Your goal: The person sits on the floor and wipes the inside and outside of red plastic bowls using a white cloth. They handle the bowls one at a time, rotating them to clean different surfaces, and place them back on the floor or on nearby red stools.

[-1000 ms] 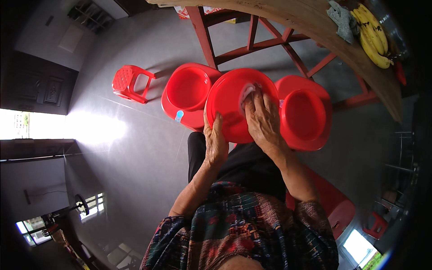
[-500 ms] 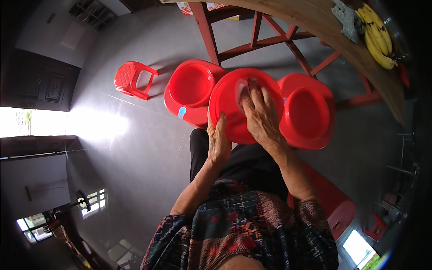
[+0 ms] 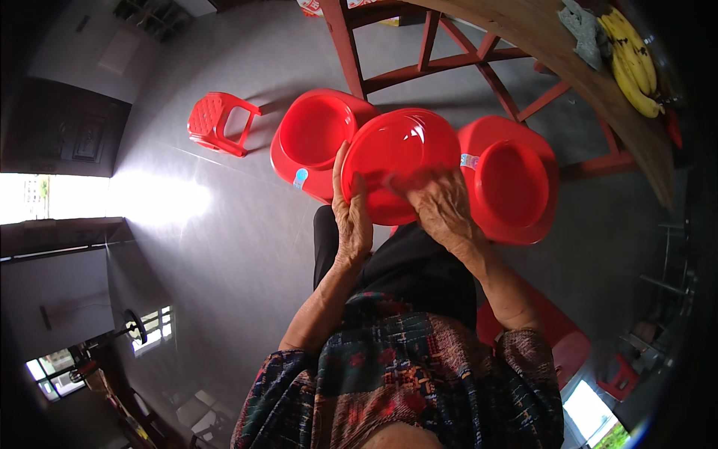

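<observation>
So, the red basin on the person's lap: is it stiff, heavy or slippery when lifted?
The red basin looks like thin plastic, so it is probably light and bends a little. The left hand steadies its rim alone, which suggests little weight. Its glossy inside may be slippery where the right hand presses.
</observation>
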`<state>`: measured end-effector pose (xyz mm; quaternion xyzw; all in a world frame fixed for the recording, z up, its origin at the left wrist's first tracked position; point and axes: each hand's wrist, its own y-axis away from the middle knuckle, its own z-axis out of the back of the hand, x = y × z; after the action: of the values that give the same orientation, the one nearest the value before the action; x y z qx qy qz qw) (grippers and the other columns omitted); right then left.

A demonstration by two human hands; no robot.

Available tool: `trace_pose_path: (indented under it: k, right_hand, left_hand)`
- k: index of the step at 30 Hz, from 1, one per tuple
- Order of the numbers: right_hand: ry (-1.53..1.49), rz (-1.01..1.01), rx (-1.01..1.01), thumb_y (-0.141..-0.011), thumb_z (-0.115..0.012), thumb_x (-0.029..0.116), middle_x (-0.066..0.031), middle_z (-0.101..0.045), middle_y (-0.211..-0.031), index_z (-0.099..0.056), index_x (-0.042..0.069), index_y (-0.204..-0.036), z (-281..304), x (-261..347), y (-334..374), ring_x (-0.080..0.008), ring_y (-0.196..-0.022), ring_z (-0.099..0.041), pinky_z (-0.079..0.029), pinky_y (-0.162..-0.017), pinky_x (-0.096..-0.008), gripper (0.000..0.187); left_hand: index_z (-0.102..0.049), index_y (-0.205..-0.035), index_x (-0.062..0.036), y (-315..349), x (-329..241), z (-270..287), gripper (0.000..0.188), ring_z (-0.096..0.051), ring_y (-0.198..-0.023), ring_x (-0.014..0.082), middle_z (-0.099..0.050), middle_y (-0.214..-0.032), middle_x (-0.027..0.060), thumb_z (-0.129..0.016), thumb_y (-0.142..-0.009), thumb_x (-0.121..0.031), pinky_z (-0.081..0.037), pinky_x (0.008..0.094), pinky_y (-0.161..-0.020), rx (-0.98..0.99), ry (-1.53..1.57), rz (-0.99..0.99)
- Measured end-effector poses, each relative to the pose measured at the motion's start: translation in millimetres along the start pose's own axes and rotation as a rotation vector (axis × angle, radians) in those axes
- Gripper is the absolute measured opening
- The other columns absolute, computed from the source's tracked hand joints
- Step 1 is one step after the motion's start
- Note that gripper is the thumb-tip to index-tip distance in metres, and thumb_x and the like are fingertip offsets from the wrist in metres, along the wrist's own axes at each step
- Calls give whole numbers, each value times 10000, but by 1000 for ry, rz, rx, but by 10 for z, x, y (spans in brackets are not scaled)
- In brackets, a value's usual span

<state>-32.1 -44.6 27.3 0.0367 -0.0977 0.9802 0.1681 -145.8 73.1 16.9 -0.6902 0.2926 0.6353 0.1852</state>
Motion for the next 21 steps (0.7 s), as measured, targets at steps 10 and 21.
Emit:
trace_pose_path:
  k: [10,21]
  right_hand:
    - [-325,194,-195,-784,-616,190,-76,-543,-949,-574,129,-1219,-83,324,32,-238,-858,-541,-457,-725,-366,441]
    - [-91,199,-448,-731,-619,153,-64,-514,-790,-651,108,-967,-165,317,-3,-244,-796,-557,-450,-669,-372,243]
  left_hand:
    - [-342,-1437,-108,-29,-188,99,525,-503,-1132,188,-490,-1336,112,-446,-959,-299,-406,330,-959,-32,-108,120]
    - [-478,-1244,-28,73,378,32,386,-563,-972,179,-597,-1075,84,-571,-921,-218,-460,312,-804,-15,-63,-172]
